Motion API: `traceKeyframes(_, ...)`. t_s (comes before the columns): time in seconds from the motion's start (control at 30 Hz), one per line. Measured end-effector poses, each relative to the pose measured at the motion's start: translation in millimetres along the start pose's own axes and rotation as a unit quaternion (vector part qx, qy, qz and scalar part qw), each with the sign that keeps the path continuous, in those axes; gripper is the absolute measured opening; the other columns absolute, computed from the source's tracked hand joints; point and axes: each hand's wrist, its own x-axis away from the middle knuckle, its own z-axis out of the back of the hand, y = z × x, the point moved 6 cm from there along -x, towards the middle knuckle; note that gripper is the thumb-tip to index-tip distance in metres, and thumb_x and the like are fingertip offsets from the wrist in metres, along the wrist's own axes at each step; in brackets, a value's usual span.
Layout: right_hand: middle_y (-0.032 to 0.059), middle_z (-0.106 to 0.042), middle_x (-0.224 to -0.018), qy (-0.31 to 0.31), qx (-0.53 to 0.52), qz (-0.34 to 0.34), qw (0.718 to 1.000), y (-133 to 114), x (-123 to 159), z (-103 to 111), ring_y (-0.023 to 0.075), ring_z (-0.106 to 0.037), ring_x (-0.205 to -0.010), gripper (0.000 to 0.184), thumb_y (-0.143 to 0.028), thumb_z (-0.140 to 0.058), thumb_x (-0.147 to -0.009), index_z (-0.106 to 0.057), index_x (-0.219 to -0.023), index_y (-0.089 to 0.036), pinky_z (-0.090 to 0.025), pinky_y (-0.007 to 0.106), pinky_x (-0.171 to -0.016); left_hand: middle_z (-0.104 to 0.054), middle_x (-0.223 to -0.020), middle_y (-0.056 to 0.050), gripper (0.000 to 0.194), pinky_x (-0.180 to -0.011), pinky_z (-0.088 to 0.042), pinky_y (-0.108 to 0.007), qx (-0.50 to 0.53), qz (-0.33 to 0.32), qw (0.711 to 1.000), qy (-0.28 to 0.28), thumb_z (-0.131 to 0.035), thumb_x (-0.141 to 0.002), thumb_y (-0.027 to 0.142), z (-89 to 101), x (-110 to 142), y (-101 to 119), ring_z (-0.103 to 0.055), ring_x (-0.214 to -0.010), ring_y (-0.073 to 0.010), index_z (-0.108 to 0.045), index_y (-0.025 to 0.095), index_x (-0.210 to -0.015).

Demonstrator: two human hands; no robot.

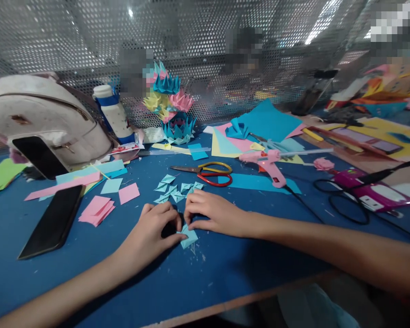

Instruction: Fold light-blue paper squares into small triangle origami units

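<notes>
Both hands meet over a light blue paper square [190,238] on the blue table. My left hand [157,228] has its thumb on the square's left edge, fingers curled in a pinch. My right hand [213,212] bends its fingertips down at the paper's upper edge, closed on it. Part of the sheet is hidden beneath the fingers. Just beyond the hands lie several small folded light blue paper pieces [176,193]. Scissors [205,172] with red and yellow handles rest behind those pieces.
A pink glue gun [264,161] trails its cable to the right, near a purple power strip [372,189]. Left are a black phone [53,221], pink squares [96,210], a backpack [48,118] and a bottle [112,114]. Folded paper flowers [171,102] stand by the perforated metal panel.
</notes>
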Motion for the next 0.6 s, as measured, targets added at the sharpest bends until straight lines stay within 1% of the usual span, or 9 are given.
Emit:
traceKeyframes(0.17, 0.0017, -0.061, -0.094, 0.017, -0.008, -0.001, 1.0, -0.7, 1.0, 1.0, 0.0179, -0.052, -0.094, 0.015, -0.033, -0.067, -0.091, -0.064, -0.094, -0.018, -0.041, 0.031, -0.083, -0.057, -0.101, -0.002, 0.021, -0.078, -0.034, -0.033, -0.005, 0.015, 1.0, 0.023, -0.071, -0.089, 0.036, -0.2, 4.0, -3.5, -0.049, -0.086, -0.0205, -0.059, 0.02, -0.095)
traceKeyframes(0.33, 0.0001, -0.06, -0.088, 0.035, -0.005, -0.03, 0.999, -1.3, 1.4, 0.9, 0.0177, -0.053, -0.089, 0.021, -0.037, -0.072, -0.087, -0.063, -0.088, -0.018, -0.04, 0.03, -0.078, -0.056, -0.097, -0.002, 0.015, -0.077, -0.034, -0.032, 0.006, 0.014, 1.0, 0.017, -0.067, -0.091, 0.033, -2.4, 8.4, 1.0, -0.049, -0.084, -0.0208, -0.062, 0.02, -0.088)
traceKeyframes(0.47, -0.0009, -0.059, -0.085, 0.034, -0.016, -0.027, 0.999, -2.0, 1.8, -0.2, 0.0169, -0.053, -0.089, 0.018, -0.033, -0.073, -0.087, -0.064, -0.084, -0.018, -0.039, 0.029, -0.078, -0.058, -0.096, 0.0, 0.014, -0.08, -0.033, -0.032, 0.031, 0.006, 0.999, 0.017, -0.067, -0.092, 0.033, -0.3, 7.1, 4.5, -0.051, -0.087, -0.0203, -0.063, 0.021, -0.087)
traceKeyframes(0.6, -0.0003, -0.061, -0.089, 0.031, -0.035, -0.022, 0.999, -2.4, 2.7, 0.0, 0.017, -0.054, -0.092, 0.015, -0.03, -0.073, -0.088, -0.064, -0.087, -0.018, -0.04, 0.03, -0.082, -0.061, -0.093, 0.001, 0.018, -0.083, -0.032, -0.033, 0.062, -0.011, 0.998, 0.021, -0.065, -0.094, 0.033, 0.4, 5.5, 4.7, -0.054, -0.088, -0.0186, -0.06, 0.02, -0.082)
